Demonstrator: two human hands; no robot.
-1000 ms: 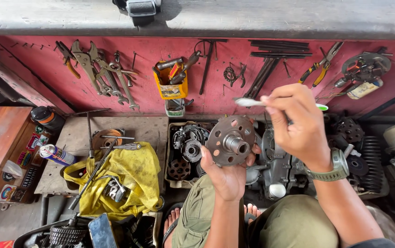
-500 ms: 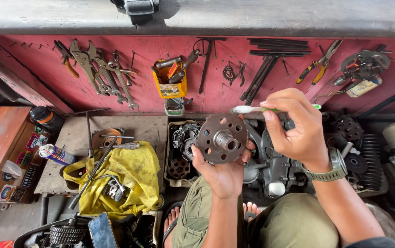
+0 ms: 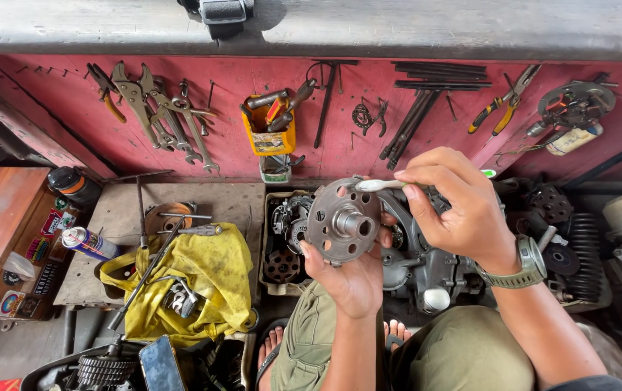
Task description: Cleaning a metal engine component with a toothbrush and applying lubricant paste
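Fingers (image 3: 311, 255) of left hand (image 3: 350, 279) curl round the rim of a round metal hub (image 3: 341, 221), held upright above the lap with its centre boss facing the camera. Right hand (image 3: 463, 210) pinches a toothbrush (image 3: 383, 185) between thumb and fingertips, its head touching the hub's upper edge. Left of the knees lies a yellow cloth (image 3: 195, 279). Behind the hub sits an engine (image 3: 419, 268). Farthest, pliers (image 3: 502, 108) hang on the red wall (image 3: 354, 145).
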